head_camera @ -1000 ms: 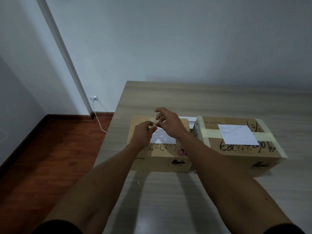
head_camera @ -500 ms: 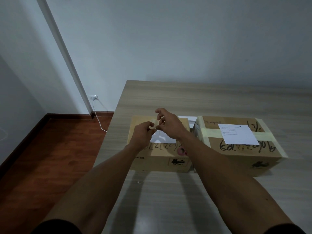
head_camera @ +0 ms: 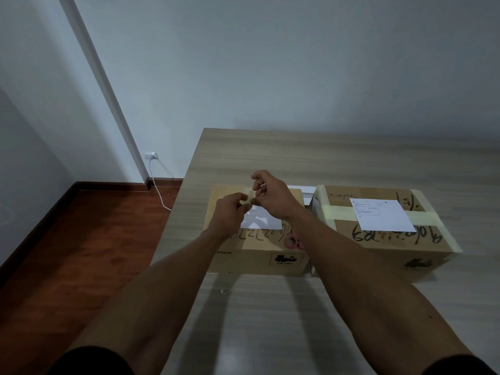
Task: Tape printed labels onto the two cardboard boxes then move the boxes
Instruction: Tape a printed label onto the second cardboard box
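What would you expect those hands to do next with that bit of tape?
Probably lower the tape, pinched between the left hand and right hand, onto the label on the left box. No tape shows on that label's visible edges.

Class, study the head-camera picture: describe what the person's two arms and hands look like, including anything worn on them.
Both forearms are bare from wrist to above the elbow. A dark, short sleeve edge shows at the bottom on each arm. The left hand and right hand wear no gloves; no watch, bracelet or ring is visible. A small dark spot marks the right forearm.
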Available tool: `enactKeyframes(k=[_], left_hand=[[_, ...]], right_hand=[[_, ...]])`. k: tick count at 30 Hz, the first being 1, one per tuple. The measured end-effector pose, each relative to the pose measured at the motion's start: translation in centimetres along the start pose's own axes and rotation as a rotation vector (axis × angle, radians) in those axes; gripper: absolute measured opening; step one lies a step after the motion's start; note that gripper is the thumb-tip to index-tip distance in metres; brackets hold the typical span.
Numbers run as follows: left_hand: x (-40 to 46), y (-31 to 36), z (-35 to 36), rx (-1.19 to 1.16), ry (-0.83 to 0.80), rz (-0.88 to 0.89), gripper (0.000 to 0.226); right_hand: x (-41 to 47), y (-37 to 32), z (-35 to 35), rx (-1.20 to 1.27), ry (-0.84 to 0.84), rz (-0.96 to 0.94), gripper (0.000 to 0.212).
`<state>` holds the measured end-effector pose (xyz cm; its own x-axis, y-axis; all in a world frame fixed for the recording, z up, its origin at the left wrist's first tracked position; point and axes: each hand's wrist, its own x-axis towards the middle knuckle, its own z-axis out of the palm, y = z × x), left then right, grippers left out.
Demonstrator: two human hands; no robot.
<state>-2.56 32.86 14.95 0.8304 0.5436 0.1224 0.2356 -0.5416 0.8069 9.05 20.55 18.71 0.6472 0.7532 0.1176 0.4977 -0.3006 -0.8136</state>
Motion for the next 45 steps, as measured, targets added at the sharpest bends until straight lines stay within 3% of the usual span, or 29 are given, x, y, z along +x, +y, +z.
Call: enactKeyframes(k=[4,8,16,38,45], left_hand=[[0.1,0.0,0.2,0.006,0.000,-0.001,0.032],[0.4,0.1,0.0,0.001,-0.003,0.003,0.030],[0.4,0.2,0.3,0.014,-0.002,0.013,0.032],[0.1,0.2,0.8,0.061,-0.063,0.025,0.029],[0.0,0.2,0.6,0.065,-0.096,0.053,0.022]], right_hand=[[0.0,0.2,0.1,0.000,0.009,0.002,0.047],[0.1,-0.1,0.0,0.017,0.013,0.009,0.055],[0.4,0.2,-0.3,0.006,-0.017,0.024,0.045],[-0.2,0.8,-0.2,-0.046,-0.104,0.067,0.046],[0.0,0.8,0.1,-0.004,-0.140,0.102,0.057]])
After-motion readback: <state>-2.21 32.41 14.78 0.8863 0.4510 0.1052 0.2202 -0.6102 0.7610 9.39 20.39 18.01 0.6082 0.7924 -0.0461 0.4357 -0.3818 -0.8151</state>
